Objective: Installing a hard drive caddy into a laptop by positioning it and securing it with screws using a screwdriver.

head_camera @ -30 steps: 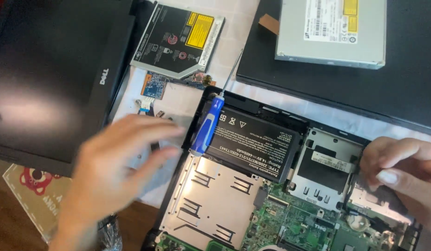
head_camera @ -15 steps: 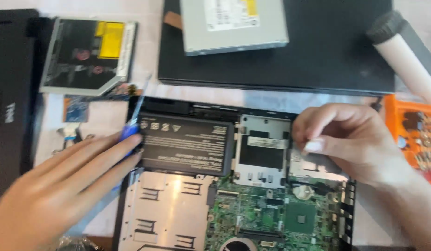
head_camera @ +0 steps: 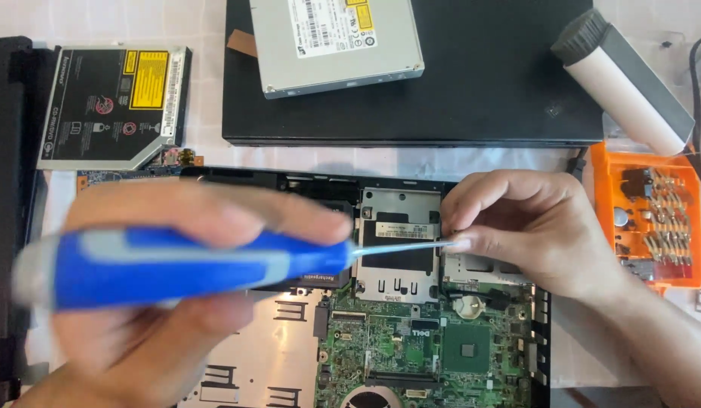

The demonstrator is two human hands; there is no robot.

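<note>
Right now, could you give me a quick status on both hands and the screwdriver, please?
Left hand gripping blue screwdriver. Right hand pinching at its tip, over the opened laptop. Nothing between tool and board.

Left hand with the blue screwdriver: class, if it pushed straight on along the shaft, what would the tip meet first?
Most likely the fingertips of the right hand; the tip of the blue screwdriver in the left hand looks nearly touching them, though depth is unclear.

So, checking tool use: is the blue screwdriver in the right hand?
No, the left hand grips the blue screwdriver; the right hand pinches its tip.
</note>
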